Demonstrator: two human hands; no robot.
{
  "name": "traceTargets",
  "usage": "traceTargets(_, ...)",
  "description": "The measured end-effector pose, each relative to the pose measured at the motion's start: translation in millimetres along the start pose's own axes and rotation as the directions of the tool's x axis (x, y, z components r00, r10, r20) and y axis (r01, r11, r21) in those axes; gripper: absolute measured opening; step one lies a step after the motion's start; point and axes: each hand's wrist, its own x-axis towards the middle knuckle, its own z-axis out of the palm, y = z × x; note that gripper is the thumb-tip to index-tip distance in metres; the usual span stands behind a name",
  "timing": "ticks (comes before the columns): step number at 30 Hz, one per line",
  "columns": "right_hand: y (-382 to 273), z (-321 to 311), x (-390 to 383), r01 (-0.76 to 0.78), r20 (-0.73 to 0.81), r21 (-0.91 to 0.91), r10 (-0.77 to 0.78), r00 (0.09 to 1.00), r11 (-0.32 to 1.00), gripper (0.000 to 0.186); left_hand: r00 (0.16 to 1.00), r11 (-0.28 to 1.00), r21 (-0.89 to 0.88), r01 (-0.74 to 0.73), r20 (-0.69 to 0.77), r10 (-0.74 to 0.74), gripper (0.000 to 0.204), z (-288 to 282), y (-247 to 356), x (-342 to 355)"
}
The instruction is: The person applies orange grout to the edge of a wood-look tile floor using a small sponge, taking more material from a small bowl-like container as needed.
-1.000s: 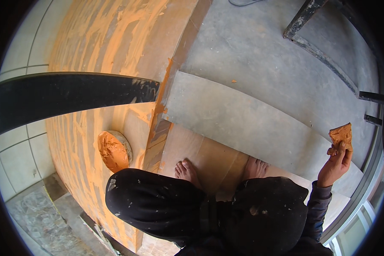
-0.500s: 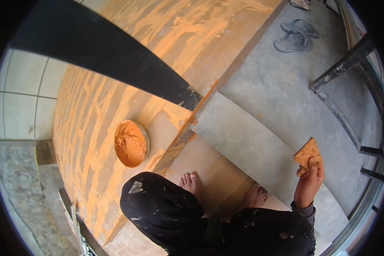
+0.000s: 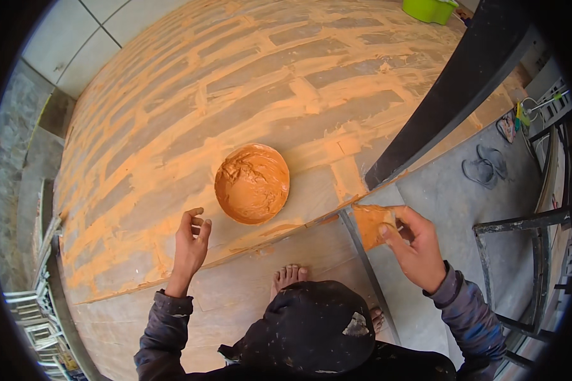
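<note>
Green tub (image 3: 428, 9) cut off, right foot (image 3: 377, 319) mostly hidden — right hand (image 3: 418, 251) pinches smeared flat piece (image 3: 367, 227); left hand (image 3: 191, 246) half-curled, empty — orange-streaked platform (image 3: 216, 108), grey floor (image 3: 448, 197).

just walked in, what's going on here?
A person's right hand pinches a flat piece smeared with orange paste. The left hand is empty, near a round bowl holding orange paste. The bowl sits on a raised platform streaked with orange. The flat piece is outside the bowl, to its right.
</note>
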Motion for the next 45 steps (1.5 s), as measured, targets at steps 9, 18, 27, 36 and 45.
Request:
traceTargets(9, -3, 100, 124, 0.350, 0.197, -0.502, -0.289, 0.937, 0.791, 0.020, 0.992, 0.858, -0.511, 0.047, -0.074, -0.098, 0.050, 65, -19, 46)
traceTargets(18, 28, 189, 195, 0.625, 0.474, -0.633, -0.410, 0.780, 0.458, 0.013, 0.999, 0.771, -0.636, 0.024, -0.002, -0.032, 0.052, 69, -15, 38)
traceTargets(27, 23, 201, 204, 0.669, 0.612, -0.488, -0.326, 0.720, 0.561, 0.011, 1.000, 0.734, -0.679, 0.028, 0.021, -0.019, 0.046, 57, -13, 42)
traceTargets(36, 17, 81, 110, 0.089, 0.259, 0.154, -0.127, 0.957, 0.984, 0.027, 0.981, 0.820, -0.561, 0.109, -0.073, -0.181, 0.043, 77, -16, 41)
traceTargets(45, 151, -69, -34, -0.110, -0.293, 0.658, 0.388, 0.874, 0.745, 0.018, 0.946, 0.964, -0.263, 0.050, -0.296, -0.129, 0.060, 64, -27, 60)
